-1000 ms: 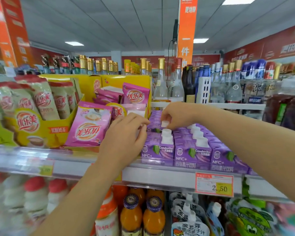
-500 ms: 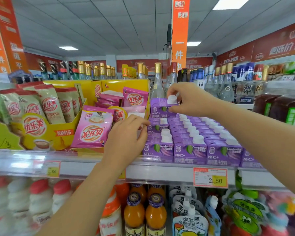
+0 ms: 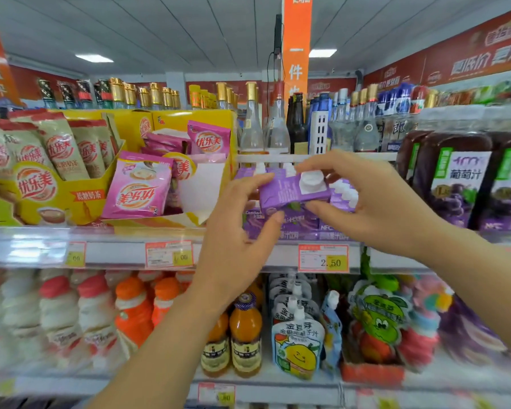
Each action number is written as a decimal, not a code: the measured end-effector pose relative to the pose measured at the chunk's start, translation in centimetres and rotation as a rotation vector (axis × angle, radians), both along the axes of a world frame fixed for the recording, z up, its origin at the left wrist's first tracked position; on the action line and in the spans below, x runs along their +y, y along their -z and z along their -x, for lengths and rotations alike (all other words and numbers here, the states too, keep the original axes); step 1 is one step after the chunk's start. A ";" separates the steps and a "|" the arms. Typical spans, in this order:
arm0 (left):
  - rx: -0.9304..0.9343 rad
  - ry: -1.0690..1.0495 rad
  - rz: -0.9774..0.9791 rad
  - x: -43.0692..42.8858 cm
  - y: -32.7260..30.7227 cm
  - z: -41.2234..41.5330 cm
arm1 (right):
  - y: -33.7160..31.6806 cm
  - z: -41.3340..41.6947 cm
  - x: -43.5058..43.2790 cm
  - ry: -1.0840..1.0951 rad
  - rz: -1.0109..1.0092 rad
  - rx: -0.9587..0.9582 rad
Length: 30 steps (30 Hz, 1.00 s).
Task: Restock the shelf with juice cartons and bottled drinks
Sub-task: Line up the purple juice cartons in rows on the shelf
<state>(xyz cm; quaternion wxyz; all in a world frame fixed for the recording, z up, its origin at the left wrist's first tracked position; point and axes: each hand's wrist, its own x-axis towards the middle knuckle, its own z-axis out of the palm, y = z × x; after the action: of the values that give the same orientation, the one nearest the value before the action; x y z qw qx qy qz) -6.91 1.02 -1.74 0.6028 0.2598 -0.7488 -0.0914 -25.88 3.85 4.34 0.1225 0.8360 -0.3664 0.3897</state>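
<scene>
Head view: the carton (image 3: 289,191), at the back of the row (image 3: 304,224) half a second ago, now tilts out front above it. The left hand (image 3: 236,231) pinches its 9 o'clock end with the fingers (image 3: 250,184), and the right hand (image 3: 381,202) pinches its 3 o'clock end. It is probably being fronted.

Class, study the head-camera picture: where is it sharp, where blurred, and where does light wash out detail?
Head view: the purple carton is fairly sharp; head view, lower left: the white bottles smear into blur; head view, top: the ceiling lights burn out white, and the shelf rail shows pale glare at its left end.
</scene>
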 end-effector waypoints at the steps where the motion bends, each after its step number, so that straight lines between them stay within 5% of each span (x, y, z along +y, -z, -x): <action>1: -0.009 0.007 -0.001 0.5 0.4 0.1 | 0.5 0.2 0.6 -0.014 -0.021 -0.021; 8: 0.078 0.198 -0.393 3.7 5.7 0.5 | 6.1 1.9 3.0 -0.080 -0.417 -0.272; 17: 0.199 0.384 -0.891 5.1 13.2 1.6 | 12.8 3.6 4.8 -0.119 -1.000 -0.287; 23: 0.333 0.483 -1.190 5.7 16.4 3.3 | 15.6 3.8 5.2 -0.158 -1.181 -0.373; 30: 0.332 0.499 -1.293 6.2 16.8 4.5 | 17.2 3.7 5.1 -0.103 -1.246 -0.821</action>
<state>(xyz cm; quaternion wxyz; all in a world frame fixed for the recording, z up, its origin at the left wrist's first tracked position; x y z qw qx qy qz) -11.37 7.17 -18.54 0.3950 0.3689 -0.4800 -0.6909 -29.59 8.98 -12.88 -0.5387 0.5543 -0.4957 0.3960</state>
